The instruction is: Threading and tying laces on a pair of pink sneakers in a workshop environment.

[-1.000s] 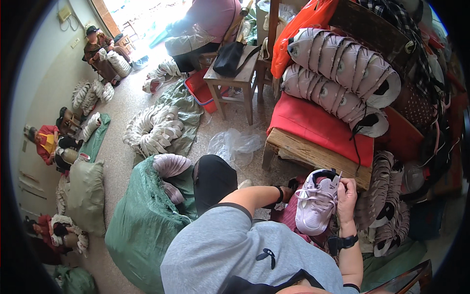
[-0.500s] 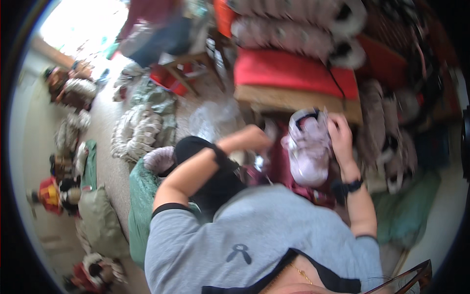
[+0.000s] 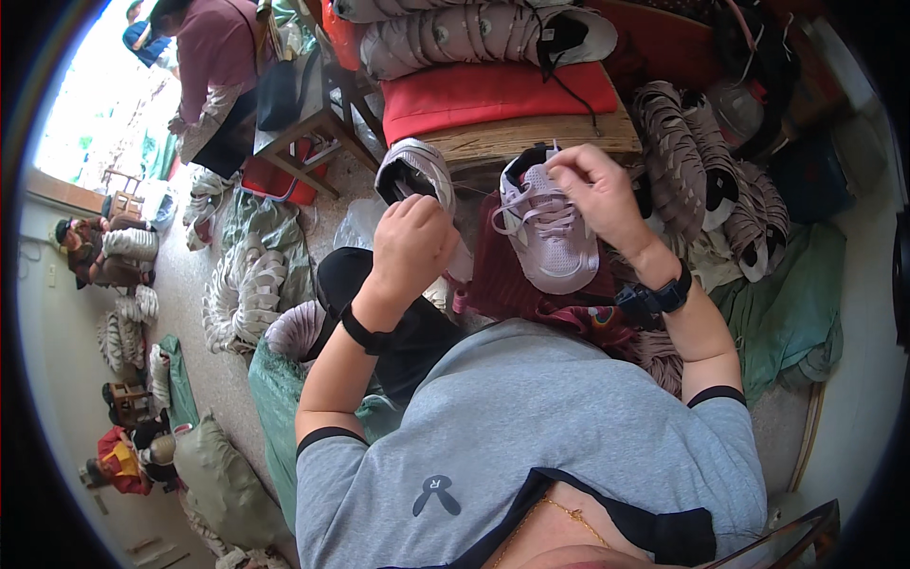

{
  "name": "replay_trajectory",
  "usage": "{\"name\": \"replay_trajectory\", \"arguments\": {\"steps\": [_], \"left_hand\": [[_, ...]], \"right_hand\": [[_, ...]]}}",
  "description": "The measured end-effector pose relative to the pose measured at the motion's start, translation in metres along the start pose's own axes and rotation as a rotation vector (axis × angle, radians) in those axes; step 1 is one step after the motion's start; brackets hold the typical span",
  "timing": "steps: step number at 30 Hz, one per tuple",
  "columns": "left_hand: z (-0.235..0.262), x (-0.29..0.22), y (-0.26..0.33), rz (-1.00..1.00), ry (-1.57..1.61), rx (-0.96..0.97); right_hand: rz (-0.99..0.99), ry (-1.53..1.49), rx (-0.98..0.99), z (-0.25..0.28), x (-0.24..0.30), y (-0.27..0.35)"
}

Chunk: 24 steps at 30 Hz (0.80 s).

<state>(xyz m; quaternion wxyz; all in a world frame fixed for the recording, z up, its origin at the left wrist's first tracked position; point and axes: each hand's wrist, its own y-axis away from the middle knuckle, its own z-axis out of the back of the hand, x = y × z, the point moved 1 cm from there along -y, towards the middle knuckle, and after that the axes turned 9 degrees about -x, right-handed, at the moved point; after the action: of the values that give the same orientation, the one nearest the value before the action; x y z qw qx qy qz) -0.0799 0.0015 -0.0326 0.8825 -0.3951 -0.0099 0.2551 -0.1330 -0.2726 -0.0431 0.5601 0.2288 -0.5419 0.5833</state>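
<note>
Landmark: the lilac shoe (image 3: 553,232), lying sole-down on the person's lap, toe toward the body, on a dark red cloth (image 3: 493,275).

Right hand (image 3: 592,194) sits over the shoe's tongue and collar. Fingers curled, thumb and forefinger pressed together, pinching the white lace (image 3: 531,211) near the top eyelets. Black watch (image 3: 654,299) on that wrist, just below the shoe's toe.

Left hand (image 3: 412,245) is left of the shoe, apart from it. Closed in a loose fist, knuckles up; whether it grips a lace end I cannot tell. Black band (image 3: 365,334) on that wrist.

Second shoe (image 3: 414,171), grey-white, open mouth showing, lies just above the left hand, up-left of the lilac shoe.

Above the shoe: a wooden bench (image 3: 531,142) with a red cushion (image 3: 493,95), and a row of pale uppers (image 3: 455,38) stacked on that. Right of the shoe: a leaning stack of grey uppers (image 3: 692,180). Far left of it: a ring of pale uppers (image 3: 248,289) on the floor. Up-left, another person in a maroon top (image 3: 223,66) sits by a small table.
</note>
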Motion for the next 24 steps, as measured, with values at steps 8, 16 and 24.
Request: {"name": "replay_trajectory", "arguments": {"steps": [8,16,24], "left_hand": [[-0.022,-0.039,-0.028,-0.495,-0.104,0.171],[0.017,-0.018,-0.023,-0.004,-0.151,-0.409],[-0.03,0.023,0.018,1.126,1.032,-0.356]], "right_hand": [[-0.4,-0.166,0.107,-0.055,0.029,-0.022],[-0.686,-0.821,0.091,-0.053,0.01,-0.047],[-0.695,-0.518,0.526,-0.047,0.007,-0.065]]}}
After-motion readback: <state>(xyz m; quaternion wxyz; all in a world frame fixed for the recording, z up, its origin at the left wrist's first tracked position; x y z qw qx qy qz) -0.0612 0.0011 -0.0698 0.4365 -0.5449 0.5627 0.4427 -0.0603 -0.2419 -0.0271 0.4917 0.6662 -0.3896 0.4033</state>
